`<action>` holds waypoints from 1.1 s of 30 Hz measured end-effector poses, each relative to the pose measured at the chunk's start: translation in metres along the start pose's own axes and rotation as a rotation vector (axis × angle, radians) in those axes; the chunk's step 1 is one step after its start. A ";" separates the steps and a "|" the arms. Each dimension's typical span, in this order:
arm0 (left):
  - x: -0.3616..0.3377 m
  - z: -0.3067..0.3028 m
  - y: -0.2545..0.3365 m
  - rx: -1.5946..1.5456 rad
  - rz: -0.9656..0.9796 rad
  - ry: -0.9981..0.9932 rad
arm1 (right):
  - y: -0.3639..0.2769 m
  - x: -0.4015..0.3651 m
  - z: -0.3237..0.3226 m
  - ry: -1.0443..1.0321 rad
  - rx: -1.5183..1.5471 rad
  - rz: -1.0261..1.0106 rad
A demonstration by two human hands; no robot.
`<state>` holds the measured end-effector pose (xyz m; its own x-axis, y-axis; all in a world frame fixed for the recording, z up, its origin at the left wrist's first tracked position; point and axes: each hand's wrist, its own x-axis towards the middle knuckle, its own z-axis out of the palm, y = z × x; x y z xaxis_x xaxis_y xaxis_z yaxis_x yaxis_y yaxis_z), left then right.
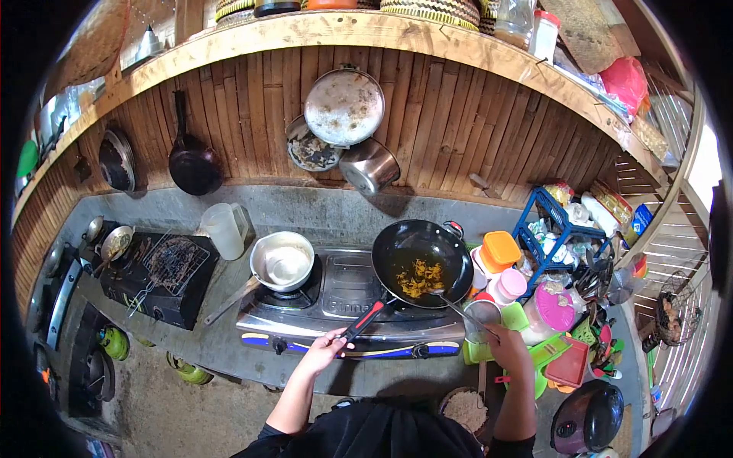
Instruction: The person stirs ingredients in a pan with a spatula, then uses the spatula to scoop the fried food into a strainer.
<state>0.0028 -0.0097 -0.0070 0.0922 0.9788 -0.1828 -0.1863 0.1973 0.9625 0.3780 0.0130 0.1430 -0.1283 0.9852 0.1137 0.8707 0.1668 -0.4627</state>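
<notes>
A black frying pan (pixel 388 263) sits on the right burner of the gas stove (pixel 343 286). Chopped orange-yellow food (pixel 421 278) lies in it, in what looks like oil. My left hand (pixel 327 351) is closed on the end of the pan's red and black handle (pixel 363 320). In my right hand (pixel 507 343) is a long thin metal utensil (pixel 463 311), slanting over the pan's rim; its tip is at the edge of the food, and its shape there is unclear. A light-coloured saucepan (pixel 261 259) stands on the left burner.
Plastic tubs, including an orange one (pixel 500 249), and a blue rack (pixel 551 204) crowd the counter right of the pan. A rice cooker (pixel 588 416) is at lower right. Left are a clear jug (pixel 224 233) and a black grill (pixel 175 267). Pots hang on the wall below a wooden shelf (pixel 252 42).
</notes>
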 end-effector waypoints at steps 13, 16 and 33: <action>0.000 0.001 -0.001 -0.018 0.010 0.006 | 0.020 0.056 0.077 0.170 0.116 -0.062; 0.001 -0.003 -0.002 0.036 -0.012 -0.010 | 0.017 0.067 0.075 0.190 0.149 -0.082; 0.004 -0.003 0.003 0.021 -0.023 -0.011 | 0.016 0.044 0.031 0.093 0.016 -0.067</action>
<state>-0.0007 -0.0053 -0.0058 0.1071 0.9733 -0.2028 -0.1638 0.2185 0.9620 0.3710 0.0603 0.1132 -0.1408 0.9640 0.2254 0.8538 0.2335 -0.4653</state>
